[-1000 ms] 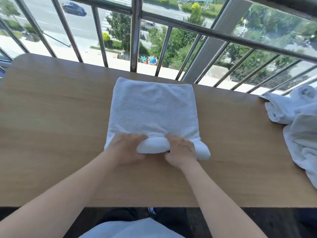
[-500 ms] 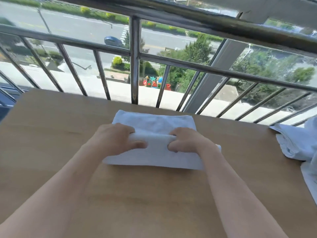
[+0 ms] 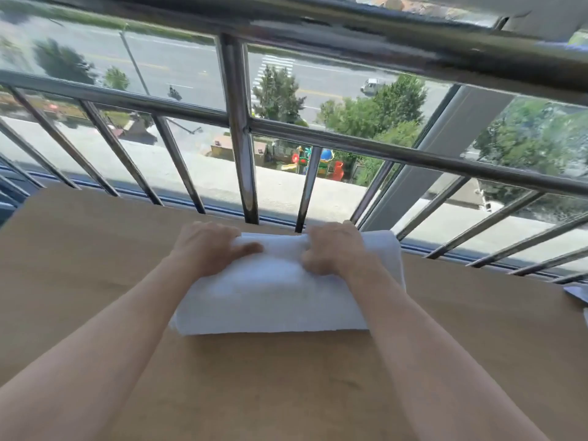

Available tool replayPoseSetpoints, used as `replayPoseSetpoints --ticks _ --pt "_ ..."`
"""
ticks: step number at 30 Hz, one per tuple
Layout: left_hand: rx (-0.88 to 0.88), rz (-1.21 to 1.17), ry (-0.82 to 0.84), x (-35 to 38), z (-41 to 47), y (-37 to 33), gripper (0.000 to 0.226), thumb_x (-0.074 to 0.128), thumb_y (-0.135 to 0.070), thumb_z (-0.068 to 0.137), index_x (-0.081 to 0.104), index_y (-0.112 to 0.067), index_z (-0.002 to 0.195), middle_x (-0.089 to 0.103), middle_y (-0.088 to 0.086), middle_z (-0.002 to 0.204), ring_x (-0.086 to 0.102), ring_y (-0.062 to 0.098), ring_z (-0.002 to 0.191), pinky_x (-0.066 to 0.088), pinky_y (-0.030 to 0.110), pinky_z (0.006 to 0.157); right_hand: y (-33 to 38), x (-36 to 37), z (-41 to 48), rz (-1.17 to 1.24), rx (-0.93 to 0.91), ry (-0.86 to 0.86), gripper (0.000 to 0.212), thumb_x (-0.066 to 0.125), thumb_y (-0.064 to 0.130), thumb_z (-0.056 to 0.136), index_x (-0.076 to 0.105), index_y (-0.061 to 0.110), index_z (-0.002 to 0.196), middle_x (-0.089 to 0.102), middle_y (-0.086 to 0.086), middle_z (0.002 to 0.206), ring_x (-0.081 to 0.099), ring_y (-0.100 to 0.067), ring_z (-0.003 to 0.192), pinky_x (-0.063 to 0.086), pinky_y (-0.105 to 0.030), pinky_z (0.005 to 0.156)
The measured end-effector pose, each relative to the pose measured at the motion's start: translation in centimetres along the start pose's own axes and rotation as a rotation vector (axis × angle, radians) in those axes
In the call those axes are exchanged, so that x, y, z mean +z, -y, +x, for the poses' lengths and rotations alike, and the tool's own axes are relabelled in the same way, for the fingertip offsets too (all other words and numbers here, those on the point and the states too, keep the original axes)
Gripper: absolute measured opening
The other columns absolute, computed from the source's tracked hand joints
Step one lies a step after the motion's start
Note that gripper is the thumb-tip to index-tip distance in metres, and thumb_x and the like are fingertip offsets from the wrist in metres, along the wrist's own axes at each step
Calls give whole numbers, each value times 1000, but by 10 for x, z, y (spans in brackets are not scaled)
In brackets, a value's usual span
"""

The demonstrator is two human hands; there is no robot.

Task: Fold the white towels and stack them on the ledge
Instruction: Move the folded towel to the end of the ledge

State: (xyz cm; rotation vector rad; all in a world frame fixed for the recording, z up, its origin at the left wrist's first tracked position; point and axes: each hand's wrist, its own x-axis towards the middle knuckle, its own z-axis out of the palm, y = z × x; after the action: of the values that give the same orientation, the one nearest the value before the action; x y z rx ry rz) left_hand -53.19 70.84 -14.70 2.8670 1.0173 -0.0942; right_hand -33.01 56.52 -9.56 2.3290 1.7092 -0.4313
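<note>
A white towel (image 3: 273, 300) lies folded over on the wooden ledge (image 3: 95, 281), its far edge close to the railing. My left hand (image 3: 206, 246) grips the towel's far edge on the left, thumb on top and fingers curled round the fold. My right hand (image 3: 334, 249) grips the same far edge on the right. The folded layer spans between my two hands. The towel's near fold faces me.
A metal railing (image 3: 241, 173) with slanted bars runs along the ledge's far edge, with a street and trees below. A corner of more white towels (image 3: 577, 291) shows at the right edge of the ledge.
Both hands carried the towel's near edge forward from in front of me to the far edge by the railing, folding it in half. The view tilted up, and the towel pile slid mostly out of sight.
</note>
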Motion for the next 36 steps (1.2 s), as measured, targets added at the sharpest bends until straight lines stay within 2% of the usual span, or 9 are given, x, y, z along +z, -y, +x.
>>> replayPoseSetpoints --ticks 5,8,13,15,21,24,28,32,36 --pt "-115 -49 -120 25 2 9 80 0 -85 78 46 -23 59 66 -1 72 65 26 79 38 33 64 -4 32 23 119 -89 -266 16 40 37 87 43 21 88 69 -5 86 60 -30 82 40 -42 86" --pt "-175 -56 -221 27 -2 3 72 13 -72 86 48 -18 55 63 3 59 63 30 63 41 32 61 -5 46 29 277 -18 -310 24 35 39 92 44 21 80 66 -4 79 58 -30 76 39 -37 72" --pt "-139 22 -403 18 -9 -1 63 35 -56 90 62 -14 52 57 11 45 57 33 44 37 29 56 -2 42 41 270 21 -261 44 25 52 93 45 22 66 59 0 73 54 -25 76 35 -37 70" --pt "-184 49 -403 14 -8 6 60 37 -57 90 64 -16 55 57 11 46 58 33 46 39 31 59 1 42 44 285 25 -319 46 24 53 92 42 22 63 50 4 64 52 -24 71 31 -36 66" --pt "-317 -132 -177 26 2 7 62 22 -62 88 42 -15 53 46 4 49 53 30 59 41 33 66 8 57 52 312 44 -333 43 26 51 95 51 22 75 67 -3 80 60 -27 80 31 -35 69" --pt "-246 -36 -187 12 1 1 54 29 -50 96 54 -17 62 61 8 67 58 33 72 45 39 72 7 57 51 322 61 -330 44 26 51 94 52 22 74 67 -3 79 61 -26 80 33 -35 69" --pt "-314 -222 -249 -1 -11 -45 39 37 -46 99 66 -21 106 67 3 112 57 29 108 39 43 93 9 54 48 321 76 -354 44 26 49 96 54 22 76 69 -4 83 63 -28 82 35 -36 69" --pt "-232 -179 -88 11 -41 -107 64 24 -54 94 45 -22 146 41 6 156 29 31 147 24 46 117 12 46 41 301 98 -351 45 28 42 101 63 17 92 71 -6 93 65 -30 88 42 -40 83" --pt "-256 -101 -8 16 -39 -108 72 3 -55 93 17 -29 158 15 1 167 7 26 153 5 42 124 21 44 15 266 137 -552 22 40 24 98 60 14 99 63 -5 99 56 -28 90 36 -40 85"
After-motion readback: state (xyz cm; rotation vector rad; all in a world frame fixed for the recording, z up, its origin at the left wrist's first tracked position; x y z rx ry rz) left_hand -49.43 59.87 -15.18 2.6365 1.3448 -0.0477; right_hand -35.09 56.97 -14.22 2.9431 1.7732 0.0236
